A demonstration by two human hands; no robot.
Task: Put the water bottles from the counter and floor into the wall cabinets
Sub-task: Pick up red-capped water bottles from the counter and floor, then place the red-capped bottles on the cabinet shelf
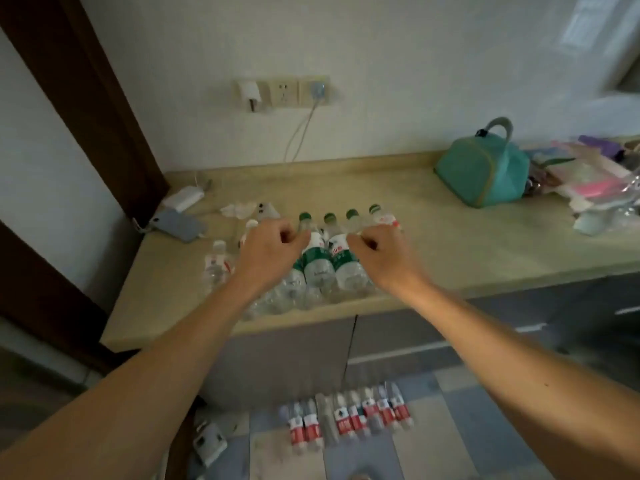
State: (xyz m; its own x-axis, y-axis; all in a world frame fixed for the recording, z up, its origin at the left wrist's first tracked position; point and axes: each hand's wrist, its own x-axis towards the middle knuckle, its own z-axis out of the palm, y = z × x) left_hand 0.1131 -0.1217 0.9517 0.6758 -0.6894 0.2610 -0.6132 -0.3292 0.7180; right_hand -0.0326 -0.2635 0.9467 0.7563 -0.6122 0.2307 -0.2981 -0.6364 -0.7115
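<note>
A cluster of green-capped, green-labelled water bottles (pixel 317 261) stands near the front edge of the beige counter (pixel 485 244); clear wrap seems to hold them together. My left hand (pixel 272 252) and my right hand (pixel 382 252) rest on its top from either side, fingers curled tight around the bottle necks. White-capped, red-labelled bottles (pixel 216 263) stand loose to the left, and another (pixel 389 220) behind my right hand. On the floor a row of red-labelled bottles (pixel 349 417) lies against the base cabinet.
A teal bag (pixel 485 168) and a heap of plastic packets (pixel 595 181) fill the counter's right end. A phone (pixel 176 225), a charger block (pixel 183 198) and a cable from the wall socket (pixel 282 93) lie at the left. Grey base cabinet doors (pixel 284 355) are below.
</note>
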